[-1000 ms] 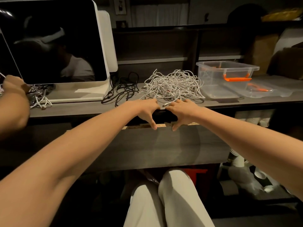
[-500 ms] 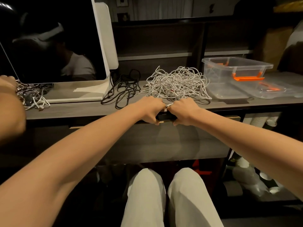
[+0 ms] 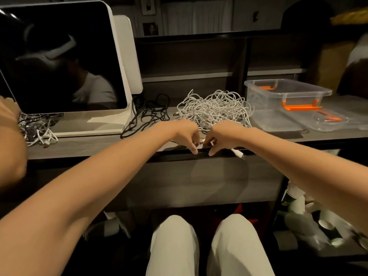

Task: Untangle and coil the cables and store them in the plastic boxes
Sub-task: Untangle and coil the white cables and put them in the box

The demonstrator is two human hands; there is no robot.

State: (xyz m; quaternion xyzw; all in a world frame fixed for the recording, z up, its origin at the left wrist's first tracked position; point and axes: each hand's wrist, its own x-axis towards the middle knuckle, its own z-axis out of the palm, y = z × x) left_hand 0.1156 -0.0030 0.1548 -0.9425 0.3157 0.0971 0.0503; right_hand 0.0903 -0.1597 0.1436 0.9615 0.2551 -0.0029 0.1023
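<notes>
both hands met at the front edge of the grey table (image 3: 83, 148), knuckles up and fingers curled downward. the left hand (image 3: 182, 134) and the right hand (image 3: 224, 135) each pinched a strand of white cable between them, at the near side of the tangled white cable pile (image 3: 214, 108). a white plug end (image 3: 238, 154) hung just over the table edge below the right hand. the pile lay in the middle of the table, touching the hands at its front. just to its left lay a loose black cable (image 3: 148, 115), and beside that stood a white-framed screen (image 3: 59, 56). a smaller tangle of white and dark cables (image 3: 37, 129) lay at the far left, near another person's arm (image 3: 10, 148). to the right of the pile stood a clear plastic box (image 3: 288, 92) with orange latches, and a clear lid (image 3: 326, 121) lay flat in front of it.
</notes>
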